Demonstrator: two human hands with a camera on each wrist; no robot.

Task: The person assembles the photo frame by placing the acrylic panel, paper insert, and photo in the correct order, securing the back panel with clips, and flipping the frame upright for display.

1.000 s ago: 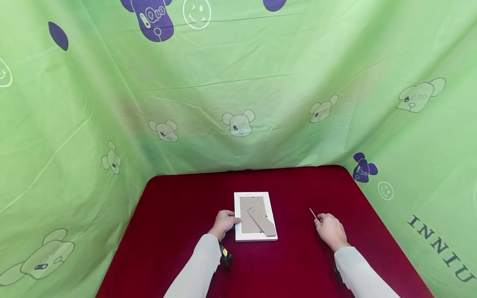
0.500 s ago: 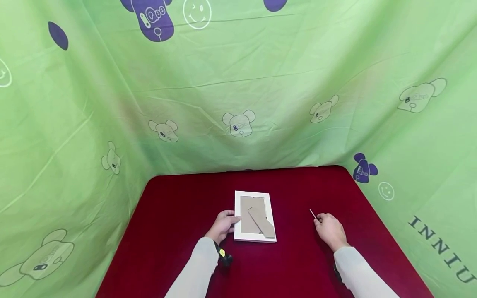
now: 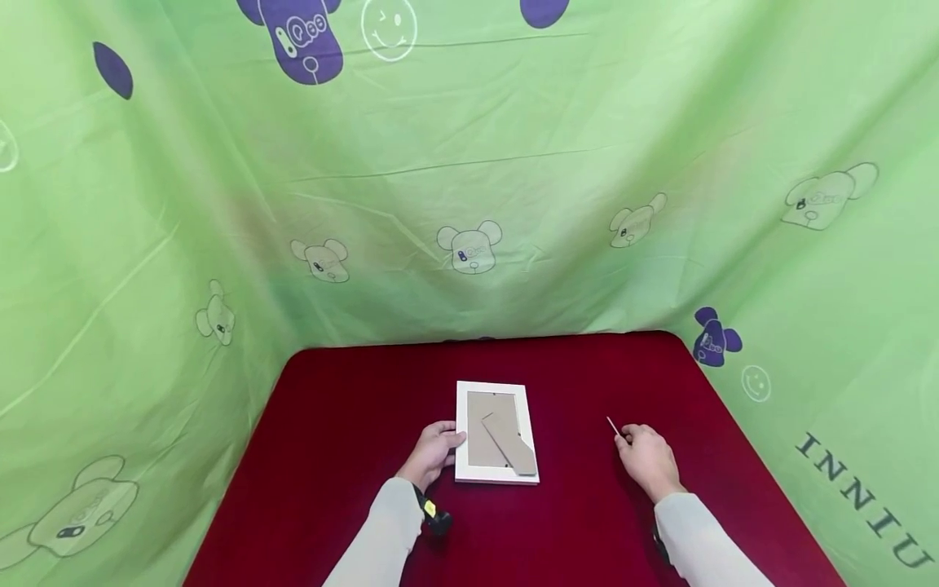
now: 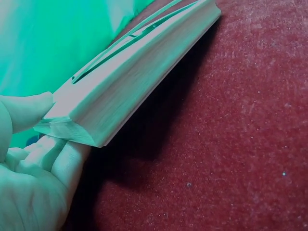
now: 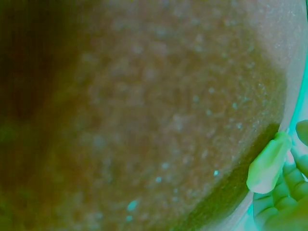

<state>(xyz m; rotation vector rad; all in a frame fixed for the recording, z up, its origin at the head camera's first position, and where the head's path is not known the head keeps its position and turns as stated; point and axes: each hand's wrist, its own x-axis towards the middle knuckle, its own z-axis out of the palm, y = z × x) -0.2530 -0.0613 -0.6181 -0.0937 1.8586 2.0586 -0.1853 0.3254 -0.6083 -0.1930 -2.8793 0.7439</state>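
Observation:
A white picture frame (image 3: 496,473) is back side up, its beige backing and stand leg (image 3: 509,444) showing. My left hand (image 3: 431,453) grips its left edge, the thumb on top and fingers underneath. In the left wrist view the frame (image 4: 110,96) is tilted, with a dark shadow below it. Off to the right, my right hand (image 3: 649,461) holds a thin pale stick (image 3: 612,425) that pokes out past the fingers. A thicker yellowish-green piece (image 5: 268,166) shows by the fingers in the right wrist view; its kind is unclear.
Dark red cloth (image 3: 352,424) covers the table. A green printed curtain (image 3: 469,163) surrounds the back and both sides of it. A black strap-on device (image 3: 438,522) sits on the left wrist.
My left hand has shifted the frame slightly left, and its fingers now show more under the left edge. The right hand has stayed nearly still, holding the thin stick.

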